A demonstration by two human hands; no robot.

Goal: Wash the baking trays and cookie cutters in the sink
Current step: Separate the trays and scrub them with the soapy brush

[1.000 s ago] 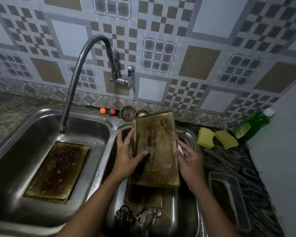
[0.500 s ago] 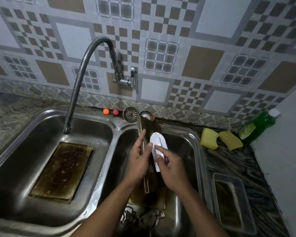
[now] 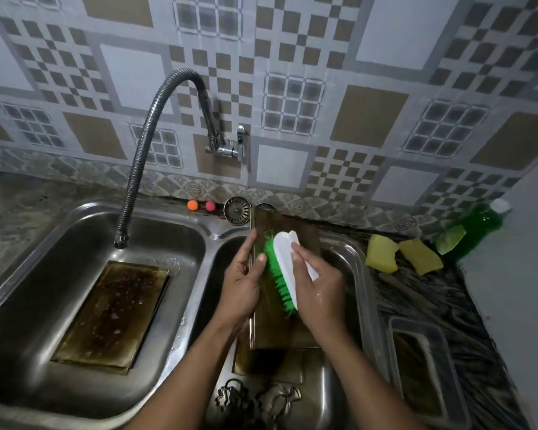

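So the tray leans in the right basin, long side running straight ahead, left hand pinching its left edge, right hand gripping the brush bristles-down on it.

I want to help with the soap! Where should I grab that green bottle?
Probably hold the green bottle round its middle, below the white cap, reaching from the left: the wall stands close on its right, and its rounded body suits a wrap-around hold.
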